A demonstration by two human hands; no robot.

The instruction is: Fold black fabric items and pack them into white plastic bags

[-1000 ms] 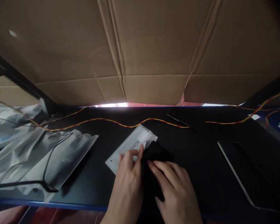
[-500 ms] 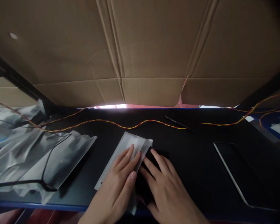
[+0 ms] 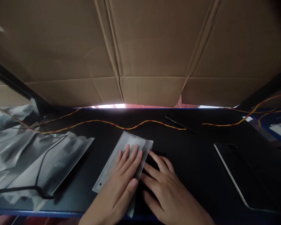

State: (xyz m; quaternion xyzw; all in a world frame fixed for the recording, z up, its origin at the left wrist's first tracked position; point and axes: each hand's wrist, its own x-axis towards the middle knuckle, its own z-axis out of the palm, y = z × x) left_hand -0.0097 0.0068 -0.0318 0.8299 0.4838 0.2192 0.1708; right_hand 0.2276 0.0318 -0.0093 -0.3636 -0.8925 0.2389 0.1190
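A folded, frosted clear plastic bag (image 3: 112, 161) lies at a slant on the black tabletop (image 3: 189, 175). My left hand (image 3: 121, 178) rests flat on top of it, fingers spread and pointing away from me. My right hand (image 3: 165, 184) is beside the bag's right edge, its fingers apart and slightly bent, with the fingertips at that edge. A small dark hole shows near the bag's lower left corner. Part of the bag is hidden under my left hand, and a loose end of it sticks out below my left thumb.
More frosted plastic bags (image 3: 58, 165) lie in a heap at the left, with a black cord (image 3: 41, 165) across them. A phone (image 3: 243, 178) lies at the right, another dark phone (image 3: 182, 120) farther back. A twisted red-yellow wire (image 3: 114, 125) crosses before the cardboard (image 3: 152, 47).
My left hand has spread its fingers wider and flatter on the bag. My right hand has shifted slightly, its thumb now more visible. The view has turned a little.
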